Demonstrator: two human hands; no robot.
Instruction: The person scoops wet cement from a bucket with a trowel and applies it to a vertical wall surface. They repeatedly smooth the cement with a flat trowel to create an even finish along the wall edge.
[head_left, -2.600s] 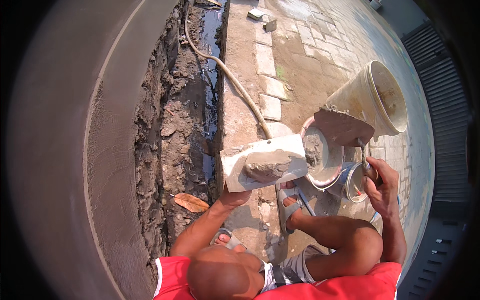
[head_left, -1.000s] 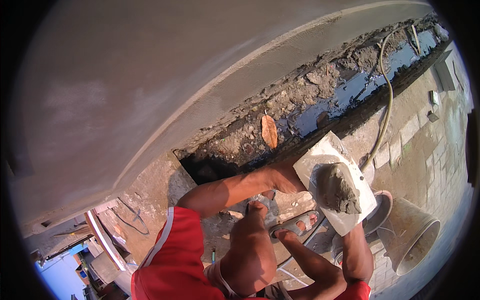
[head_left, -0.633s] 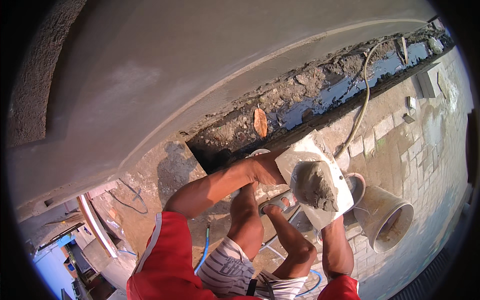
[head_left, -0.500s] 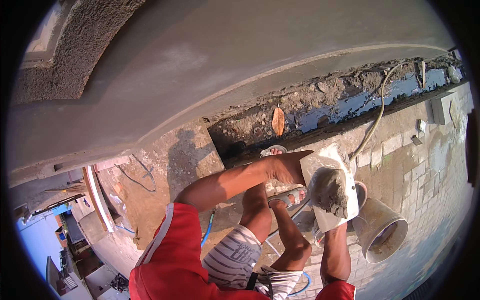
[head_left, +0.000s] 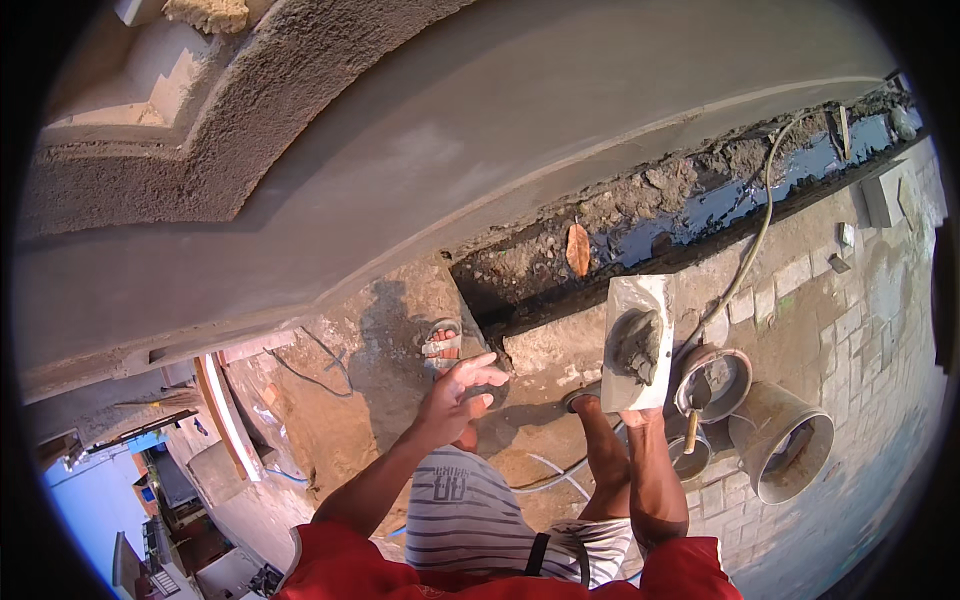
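Observation:
My right hand (head_left: 641,417) holds a pale, dusty mortar board (head_left: 655,300) from beneath, its fingers mostly hidden under it. A heap of wet grey mortar (head_left: 636,347) sits on the board. Off to the left, my left hand (head_left: 459,394) hangs in the air in front of my shorts, fingers apart and empty. A trowel (head_left: 692,428) with a wooden handle leans in a round bucket (head_left: 744,372), just right of the board.
A larger bucket (head_left: 828,440) lies tilted on the paving, and a smaller pail (head_left: 702,462) stands nearby. A ditch with dark water (head_left: 690,222) runs along the plastered wall (head_left: 420,215). A hose (head_left: 768,180) crosses it, and a brown leaf (head_left: 578,249) lies at its edge.
My left arm has drawn back from the mortar board to the left, and its hand now shows empty. My left foot has moved left onto the slab. The board has turned slightly.

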